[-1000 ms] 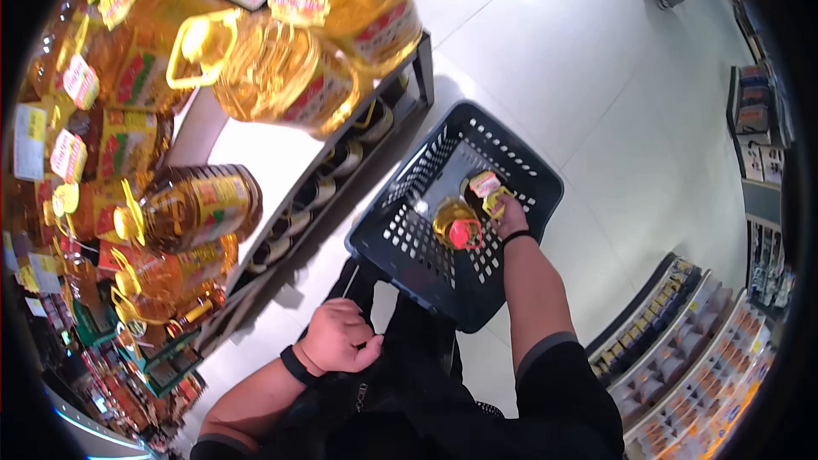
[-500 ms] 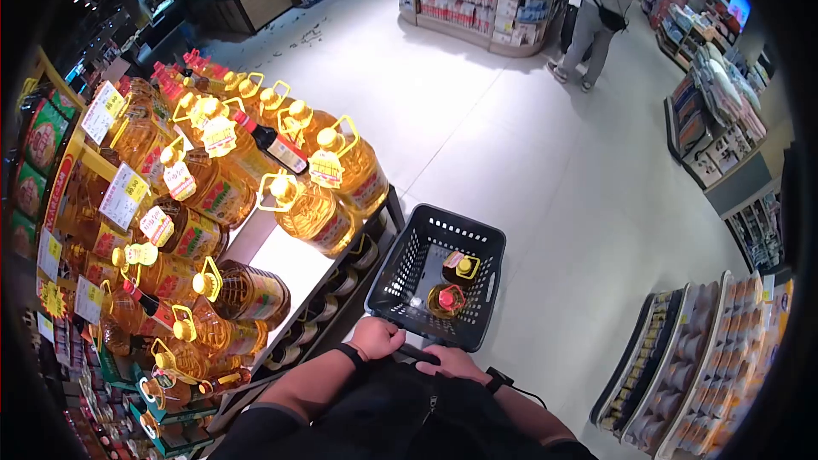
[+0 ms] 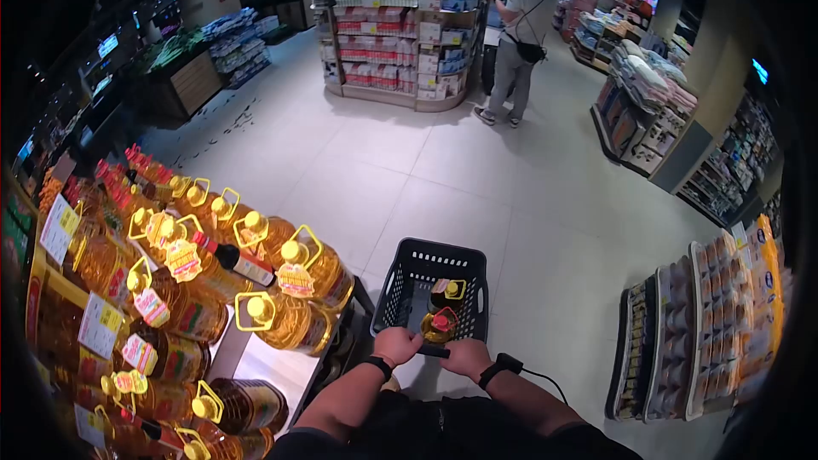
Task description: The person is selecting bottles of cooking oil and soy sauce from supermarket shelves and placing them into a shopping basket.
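Both my hands are closed round the dark handle [image 3: 433,350] of a black shopping basket [image 3: 400,277] in front of me. My left hand [image 3: 398,346] wraps its left end, and my right hand [image 3: 468,358] grips the right end. Inside the basket stand two bottles: a dark one with a yellow cap [image 3: 447,292] and, nearer to me, a golden oil bottle with a red cap [image 3: 440,324]. To the left, a display carries several big cooking oil bottles [image 3: 285,324] with yellow handles. A dark bottle with a red neck [image 3: 243,262] lies among them.
A person in grey trousers [image 3: 515,68] stands ahead beside a shelf island [image 3: 375,51]. Stacked egg trays [image 3: 677,332] are at the right. Folded textiles [image 3: 643,85] sit farther off, and tiled floor [image 3: 545,230] runs between.
My view has tilted up, showing more of the store ahead. The basket and my hands appear lower in view, and the oil display has shifted down and left. Both hands keep their grip.
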Motion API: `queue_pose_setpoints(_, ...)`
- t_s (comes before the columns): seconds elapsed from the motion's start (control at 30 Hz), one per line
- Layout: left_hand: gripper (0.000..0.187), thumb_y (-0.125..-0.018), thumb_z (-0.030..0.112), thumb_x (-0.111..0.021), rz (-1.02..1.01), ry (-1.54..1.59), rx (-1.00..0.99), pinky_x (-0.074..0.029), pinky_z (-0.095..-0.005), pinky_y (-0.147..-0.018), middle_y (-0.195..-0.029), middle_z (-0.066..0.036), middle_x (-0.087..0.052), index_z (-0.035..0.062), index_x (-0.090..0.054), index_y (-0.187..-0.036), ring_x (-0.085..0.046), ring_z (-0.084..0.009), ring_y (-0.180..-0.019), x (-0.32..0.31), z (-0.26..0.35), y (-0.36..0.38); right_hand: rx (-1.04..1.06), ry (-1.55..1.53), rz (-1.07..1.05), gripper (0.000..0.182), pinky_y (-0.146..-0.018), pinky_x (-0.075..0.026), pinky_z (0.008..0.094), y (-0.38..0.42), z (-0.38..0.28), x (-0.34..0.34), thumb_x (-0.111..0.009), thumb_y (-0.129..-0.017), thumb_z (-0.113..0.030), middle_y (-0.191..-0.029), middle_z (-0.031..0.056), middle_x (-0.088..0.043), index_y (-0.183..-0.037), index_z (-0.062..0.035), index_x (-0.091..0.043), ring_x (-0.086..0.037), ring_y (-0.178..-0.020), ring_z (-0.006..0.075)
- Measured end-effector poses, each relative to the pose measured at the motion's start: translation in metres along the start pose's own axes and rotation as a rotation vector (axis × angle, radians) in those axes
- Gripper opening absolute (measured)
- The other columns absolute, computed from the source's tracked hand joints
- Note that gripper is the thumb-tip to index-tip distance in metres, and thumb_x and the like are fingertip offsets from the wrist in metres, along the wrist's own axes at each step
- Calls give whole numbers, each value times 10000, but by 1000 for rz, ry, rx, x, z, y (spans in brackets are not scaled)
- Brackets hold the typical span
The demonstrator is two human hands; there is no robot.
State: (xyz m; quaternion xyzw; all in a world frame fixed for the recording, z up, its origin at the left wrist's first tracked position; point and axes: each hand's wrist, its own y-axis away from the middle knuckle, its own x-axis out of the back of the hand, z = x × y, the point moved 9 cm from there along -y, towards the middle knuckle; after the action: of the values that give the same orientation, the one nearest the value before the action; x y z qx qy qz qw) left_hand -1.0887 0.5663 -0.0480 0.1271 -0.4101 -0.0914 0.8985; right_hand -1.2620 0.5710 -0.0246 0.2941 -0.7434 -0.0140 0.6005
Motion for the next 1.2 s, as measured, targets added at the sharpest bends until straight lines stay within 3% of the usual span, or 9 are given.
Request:
queue_pose_setpoints(0.07,447,-870,469,-528,-76,-11,33,-565,-485,-783,-857,-182,-731,107,-792,-864,-705,-388,-842,12,4,-27,-78,125,-106,326,-752,-581,469,-29,6,6,-697,-767,-408,-854,121,-745,-911,-123,-764,-729,-819,344)
queue_pose_setpoints(0.23,513,-903,474,-500,-172,-87,7,-554,-503,-824,-898,-220,-732,44,-781,-893,-700,-414,-925,6,2,-105,-101,123,6,293,-716,-572,463,-89,6,44,-681,-750,-377,-817,126,-737,-878,-131,-775,-727,-802,340)
queue_pose_setpoints(0.3,573,-981,466,-404,-297,-117,-45,-537,-487,-832,-802,-146,-735,74,-748,-745,-707,-369,-833,3,17,-133,-51,121,40,259,-691,-565,468,-113,18,66,-663,-738,-337,-804,129,-735,-844,-133,-781,-727,-794,342)
queue_pose_setpoints(0.33,599,-1016,475,-351,-467,-95,-46,-529,-488,-841,-802,-132,-733,84,-742,-785,-709,-360,-833,17,37,-137,-21,162,15,293,-695,-566,466,-130,27,70,-687,-742,-391,-794,124,-732,-862,-141,-780,-726,-790,339)
queue_pose_setpoints(0.37,599,-1016,475,-351,-461,-91,-35,-529,-488,-841,-802,-132,-733,84,-742,-785,-709,-360,-833,18,38,-155,9,203,-10,332,-698,-568,464,-145,35,77,-712,-745,-445,-784,118,-730,-880,-149,-779,-725,-786,335)
queue_pose_setpoints(0.43,582,-1030,477,-338,-420,-183,-346,-530,-506,-819,-850,-157,-739,80,-736,-881,-708,-377,-840,15,67,-197,53,155,55,315,-679,-562,462,-171,58,98,-725,-719,-444,-764,119,-722,-822,-150,-770,-720,-769,332)
queue_pose_setpoints(0.5,575,-1041,474,-325,-251,-147,-366,-532,-525,-795,-883,-189,-735,67,-723,-966,-707,-394,-849,14,77,-231,147,136,177,278,-669,-559,465,-200,82,116,-711,-695,-409,-747,113,-714,-785,-151,-764,-718,-746,322)
queue_pose_setpoints(0.8,628,-1028,470,-340,-92,42,4,-516,-546,-816,-883,-250,-711,-9,-711,-865,-678,-450,-882,66,124,-382,365,222,128,203,-627,-547,451,-365,161,217,-718,-684,-389,-656,72,-678,-692,-188,-738,-691,-670,313)
queue_pose_setpoints(1.2,613,-1036,446,-354,178,267,361,-536,-535,-806,-855,-243,-717,-5,-731,-864,-694,-437,-831,167,45,-556,729,431,18,192,-611,-558,419,-618,99,294,-752,-672,-376,-646,72,-688,-677,-183,-753,-697,-640,303)
